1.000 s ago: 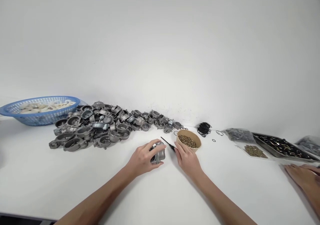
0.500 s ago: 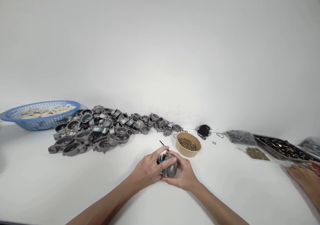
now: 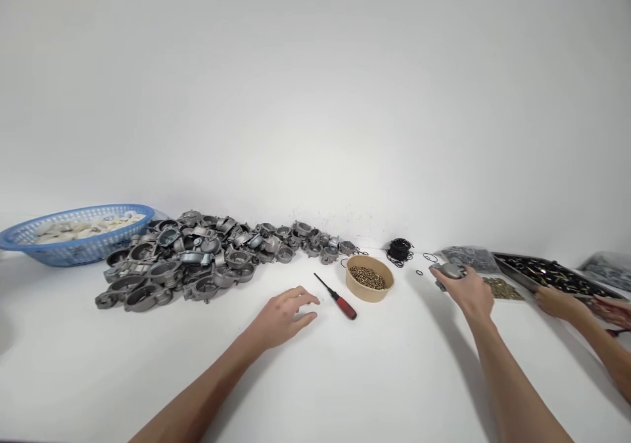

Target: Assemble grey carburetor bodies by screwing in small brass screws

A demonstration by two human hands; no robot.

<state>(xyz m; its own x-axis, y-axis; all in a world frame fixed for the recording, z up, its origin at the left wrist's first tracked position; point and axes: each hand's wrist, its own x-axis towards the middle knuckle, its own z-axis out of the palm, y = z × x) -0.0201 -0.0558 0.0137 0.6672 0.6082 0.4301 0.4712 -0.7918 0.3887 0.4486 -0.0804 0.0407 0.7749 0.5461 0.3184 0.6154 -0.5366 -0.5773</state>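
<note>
Right grip around casting, dome-up

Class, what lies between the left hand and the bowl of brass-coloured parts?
In the head view, a red-handled screwdriver lies on the table between the left hand and the bowl.

Matt metal castings (some slightly glossy), smooth paper bowl, plastic basket.

The right hand partly hides the metal part, and the right edge crops a clear bag.
</note>
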